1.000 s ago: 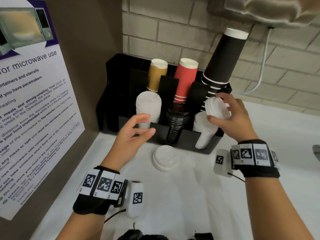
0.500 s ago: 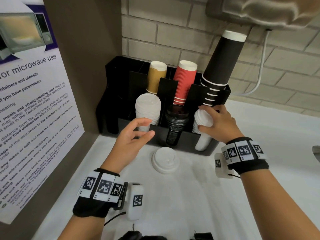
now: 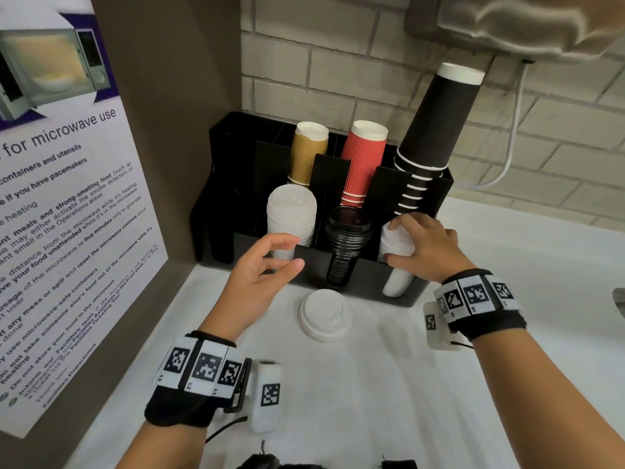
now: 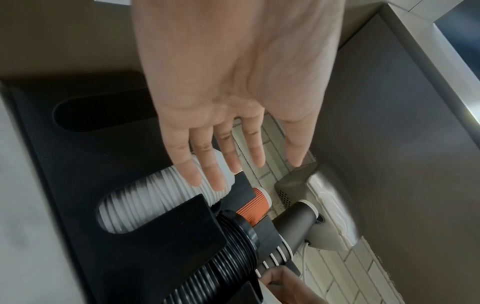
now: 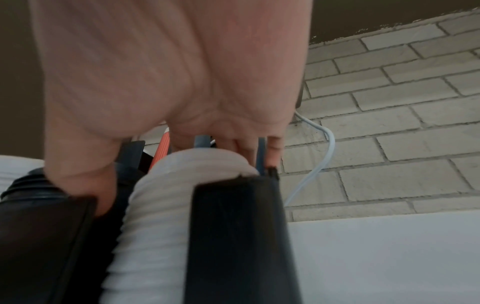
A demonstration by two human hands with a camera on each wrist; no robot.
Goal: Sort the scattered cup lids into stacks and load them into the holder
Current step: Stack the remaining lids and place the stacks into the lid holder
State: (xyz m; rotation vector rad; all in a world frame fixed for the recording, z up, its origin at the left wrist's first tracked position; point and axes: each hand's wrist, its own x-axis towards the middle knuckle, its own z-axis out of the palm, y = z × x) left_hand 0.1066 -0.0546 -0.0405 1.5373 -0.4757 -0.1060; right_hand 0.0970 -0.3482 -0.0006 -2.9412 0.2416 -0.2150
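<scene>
The black holder (image 3: 368,275) stands against the brick wall. Its front slots hold a tall white lid stack (image 3: 291,214), a black lid stack (image 3: 346,245) and a shorter white lid stack (image 3: 397,282) on the right. My right hand (image 3: 394,243) grips the top of that right stack (image 5: 166,205), thumb on the near side and fingers over the far side. In front of the left white stack (image 4: 145,201) my left hand (image 3: 291,252) hovers with relaxed fingers and holds nothing. A small pile of white lids (image 3: 323,314) lies on the counter before the holder.
Gold cups (image 3: 307,154), red cups (image 3: 363,160) and a tall leaning stack of black cups (image 3: 436,130) fill the holder's back slots. A brown panel with a microwave poster (image 3: 67,214) closes the left side. A white cable (image 3: 514,140) hangs at the right.
My right hand carried white lids down from in front of the black cups onto the right stack in the holder. The left hand stayed almost still.
</scene>
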